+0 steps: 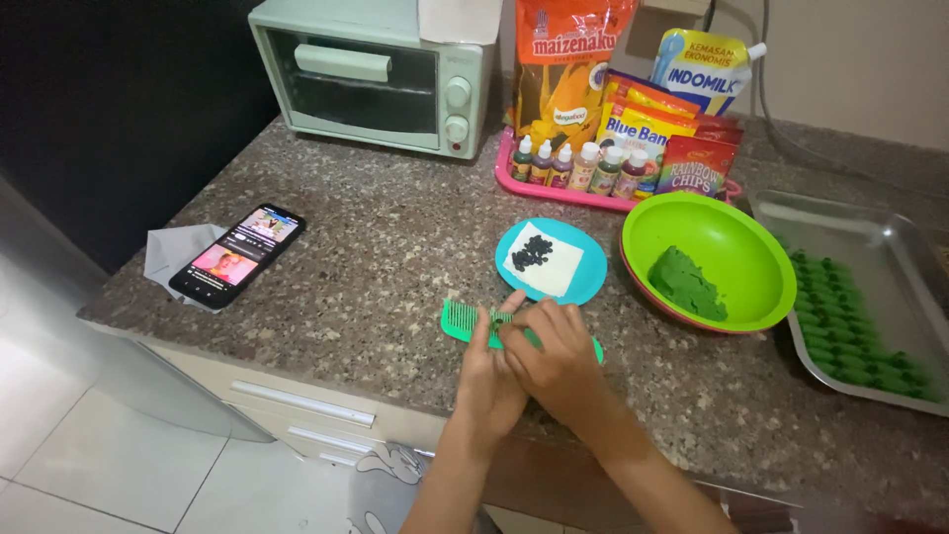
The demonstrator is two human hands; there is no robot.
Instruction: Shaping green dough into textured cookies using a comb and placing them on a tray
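I see both hands meet over a green comb (465,321) that lies flat on the granite surface (376,247), close to its front edge; the comb's long axis runs left to right, teeth end pointing left and free, handle end hidden under the hands; the left hand (491,381) holds the comb from below, fingers curled on it; the right hand (559,361) presses a small green dough piece (497,319) onto the teeth; the right hand is nearer to the green bowl (736,232), which stands to the right, and the blue plate (583,287) is just behind the hands.
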